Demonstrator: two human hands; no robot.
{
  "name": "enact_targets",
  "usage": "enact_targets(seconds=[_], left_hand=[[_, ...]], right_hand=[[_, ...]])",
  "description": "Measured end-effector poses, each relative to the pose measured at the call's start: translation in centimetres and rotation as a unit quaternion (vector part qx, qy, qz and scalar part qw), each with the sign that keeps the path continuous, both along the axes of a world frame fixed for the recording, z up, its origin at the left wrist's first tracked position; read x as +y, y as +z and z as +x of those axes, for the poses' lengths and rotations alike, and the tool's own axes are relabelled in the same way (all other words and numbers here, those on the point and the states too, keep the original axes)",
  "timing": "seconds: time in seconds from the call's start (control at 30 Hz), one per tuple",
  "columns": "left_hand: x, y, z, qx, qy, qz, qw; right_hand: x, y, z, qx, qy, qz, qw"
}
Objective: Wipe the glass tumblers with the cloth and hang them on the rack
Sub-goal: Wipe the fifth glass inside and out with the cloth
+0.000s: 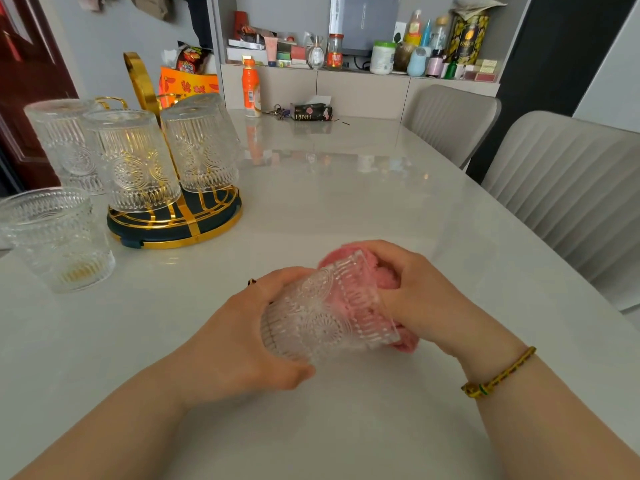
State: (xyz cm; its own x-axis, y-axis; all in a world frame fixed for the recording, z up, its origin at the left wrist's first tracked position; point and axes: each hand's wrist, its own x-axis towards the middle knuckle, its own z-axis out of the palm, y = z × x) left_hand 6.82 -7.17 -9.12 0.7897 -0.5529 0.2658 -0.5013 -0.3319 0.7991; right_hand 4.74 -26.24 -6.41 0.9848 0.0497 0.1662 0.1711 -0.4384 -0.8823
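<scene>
At the far left I see an upright tumbler (pixel 55 237) standing on the table (pixel 346 188). Just beside it, the gold rack (pixel 173 225) carries three tumblers (pixel 133 161) upside down. In the middle, nearer to me, the left hand (pixel 249 330) holds a tilted tumbler (pixel 322 313), with its fingers (pixel 287 275) curled around the base end. The pink cloth (pixel 367 275) fills the mouth of this glass. The right hand (pixel 422 296) grips the cloth, its fingers bent and pressed into it.
</scene>
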Motion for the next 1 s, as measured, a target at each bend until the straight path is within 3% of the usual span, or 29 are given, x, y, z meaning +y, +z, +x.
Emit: enact_targets(seconds=[0.1, 0.2, 0.33, 0.47, 0.57, 0.67, 0.73, 0.83, 0.9, 1.0], left_hand=[[-0.3, 0.0, -0.2, 0.002, -0.009, -0.015, 1.0], [-0.6, 0.1, -0.2, 0.05, -0.002, -0.062, 0.997], [-0.9, 0.3, 0.0, 0.227, -0.03, -0.165, 0.959], [-1.6, 0.8, -0.3, 0.35, 0.043, -0.219, 0.91], [-2.2, 0.5, -0.1, 0.299, 0.114, -0.238, 0.917], [-1.6, 0.0, 0.3, 0.164, 0.156, -0.252, 0.941], [-1.1, -0.1, 0.1, 0.06, 0.143, -0.232, 0.96], [-0.8, -0.4, 0.2, 0.038, 0.128, -0.228, 0.964], [-1.3, -0.2, 1.0, 0.117, 0.136, -0.231, 0.956], [-1.7, 0.6, 1.1, 0.304, 0.128, -0.264, 0.907]], right_hand=[[0.0, -0.2, 0.1, -0.022, -0.065, -0.017, 0.997], [0.2, -0.2, 0.1, -0.057, -0.104, 0.026, 0.993], [0.8, -0.2, -0.3, -0.108, -0.141, 0.048, 0.983], [1.8, -0.9, -0.6, -0.116, -0.146, 0.008, 0.982], [2.0, -0.7, -0.5, -0.09, -0.141, 0.01, 0.986], [1.7, -0.1, -0.4, -0.031, -0.121, 0.065, 0.99], [1.6, 0.1, -0.5, 0.058, -0.087, 0.14, 0.985], [1.6, -0.3, -0.4, 0.106, -0.085, 0.172, 0.976], [1.6, -0.5, -0.4, 0.033, -0.129, 0.128, 0.983], [2.0, -0.5, -0.7, -0.099, -0.133, 0.056, 0.985]])
